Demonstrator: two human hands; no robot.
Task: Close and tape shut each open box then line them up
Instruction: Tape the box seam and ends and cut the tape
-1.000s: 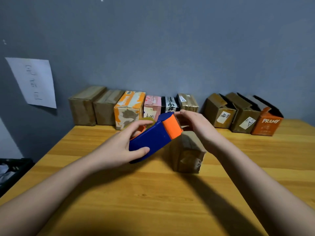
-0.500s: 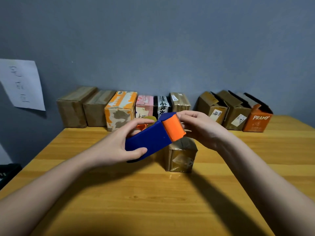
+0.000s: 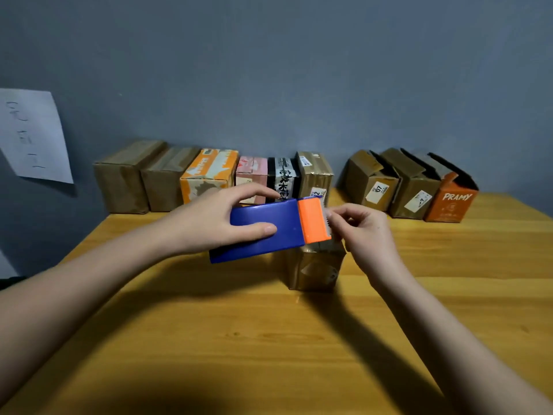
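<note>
My left hand [image 3: 215,220] grips a blue tape dispenser [image 3: 269,232] with an orange cutter head [image 3: 314,220], held level just above a small brown box [image 3: 314,268] that stands mid-table. At the cutter's toothed edge, the fingers of my right hand [image 3: 362,232] pinch the clear tape end. The small box's top is mostly hidden behind the dispenser and my right hand. Along the wall on the left stands a row of closed boxes [image 3: 209,175]. Three boxes with raised flaps stand at the right: two brown ones [image 3: 371,184] and an orange box [image 3: 452,199].
The wooden table [image 3: 269,339] runs to the grey wall. A white paper sheet [image 3: 33,136] hangs on the wall at left. A gap separates the closed row from the open boxes.
The dispenser has levelled out and shifted slightly right over the small box. My right hand's fingers have moved from beside the cutter to pinching the tape at its edge.
</note>
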